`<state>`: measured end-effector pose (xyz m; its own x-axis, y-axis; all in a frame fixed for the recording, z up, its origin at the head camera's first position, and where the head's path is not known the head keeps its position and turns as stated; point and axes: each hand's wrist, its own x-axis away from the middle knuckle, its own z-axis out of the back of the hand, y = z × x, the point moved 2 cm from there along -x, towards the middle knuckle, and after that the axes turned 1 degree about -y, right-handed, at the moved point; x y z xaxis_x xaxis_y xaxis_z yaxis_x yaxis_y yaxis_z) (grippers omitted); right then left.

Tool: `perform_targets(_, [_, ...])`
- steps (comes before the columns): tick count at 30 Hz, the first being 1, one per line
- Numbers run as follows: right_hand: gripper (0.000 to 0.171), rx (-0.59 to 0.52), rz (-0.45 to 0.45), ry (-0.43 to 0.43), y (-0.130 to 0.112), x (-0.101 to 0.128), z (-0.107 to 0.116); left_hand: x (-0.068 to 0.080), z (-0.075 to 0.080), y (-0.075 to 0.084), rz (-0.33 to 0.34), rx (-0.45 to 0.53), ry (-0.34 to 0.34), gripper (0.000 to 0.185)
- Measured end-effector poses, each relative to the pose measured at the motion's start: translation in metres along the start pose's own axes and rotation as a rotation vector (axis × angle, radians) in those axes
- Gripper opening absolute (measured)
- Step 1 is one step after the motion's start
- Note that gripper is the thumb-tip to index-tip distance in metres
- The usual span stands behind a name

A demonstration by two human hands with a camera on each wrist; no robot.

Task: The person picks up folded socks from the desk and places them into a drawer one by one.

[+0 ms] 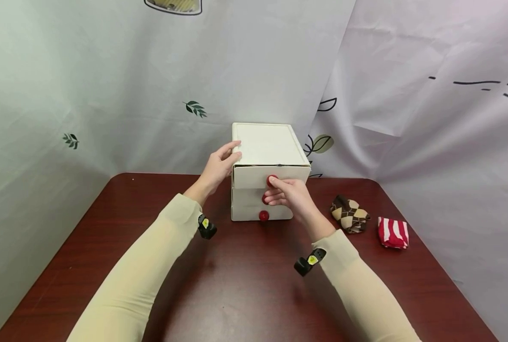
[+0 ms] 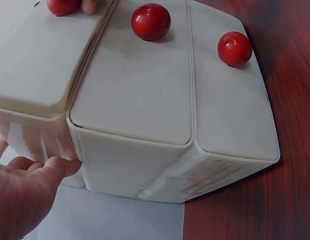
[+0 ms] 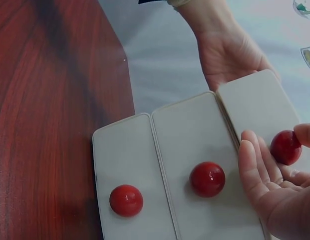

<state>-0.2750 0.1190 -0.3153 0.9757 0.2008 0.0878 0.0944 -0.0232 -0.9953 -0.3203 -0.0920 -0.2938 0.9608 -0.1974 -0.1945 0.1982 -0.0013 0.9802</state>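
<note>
The drawer unit (image 1: 264, 178) is steadied by the left hand (image 1: 219, 166), fingers flat against its side, while the top knob (image 3: 285, 147) is pinched by the right hand (image 1: 290, 194), the top drawer slightly protruding.

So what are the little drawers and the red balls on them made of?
The drawer box looks like cream plastic: smooth, matte, with rounded moulded edges. The red knobs look like glossy plastic or painted wood; they gleam, so I can't tell which.
</note>
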Motion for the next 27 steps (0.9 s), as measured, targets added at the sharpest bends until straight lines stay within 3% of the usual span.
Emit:
perform_targets(6, [0.040, -0.003, 0.010, -0.024, -0.001, -0.004, -0.001, -0.010, 0.005, -0.011, 0.003, -0.049, 0.029, 0.046])
perform_targets(17, [0.040, -0.046, 0.014, -0.052, -0.001, -0.009, 0.001, -0.011, 0.004, -0.008, 0.001, -0.091, 0.017, 0.044])
perform_targets(27, [0.057, 0.119, 0.023, -0.027, 0.009, -0.005, 0.006, -0.011, 0.005, -0.010, 0.008, -0.077, 0.016, 0.043])
